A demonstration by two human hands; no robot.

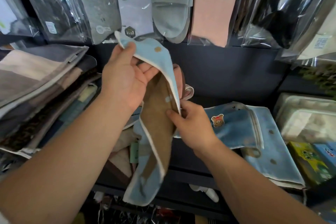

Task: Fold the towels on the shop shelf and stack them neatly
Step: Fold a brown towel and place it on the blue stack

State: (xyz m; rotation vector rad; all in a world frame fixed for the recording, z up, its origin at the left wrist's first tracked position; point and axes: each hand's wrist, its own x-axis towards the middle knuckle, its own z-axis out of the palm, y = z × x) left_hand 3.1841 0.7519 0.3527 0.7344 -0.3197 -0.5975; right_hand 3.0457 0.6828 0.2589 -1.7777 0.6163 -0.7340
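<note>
The left hand (124,78) is raised in front of the shelf (189,171), palm turned toward the camera. Its grip pinches the top corner of a blue and brown towel (156,132), with the thumb pressed on the blue side and the white-trimmed corner poking out above it. From there the towel hangs down in a long narrow fold, with the brown face inward and the blue tail dangling past the shelf's front edge.

The right hand (190,125) is lower and just to the right. Its grip is narrow, nipping the towel's white edge about halfway down between thumb and curled fingers. The towel runs slantwise between the two hands and touches both.

Behind the right hand a second blue towel with a bear patch (240,129) lies spread on the shelf. A beige cloth (121,152) is bunched under the hanging towel. Bagged linens (41,82) are stacked on the left, and packaged socks (169,14) hang above.
</note>
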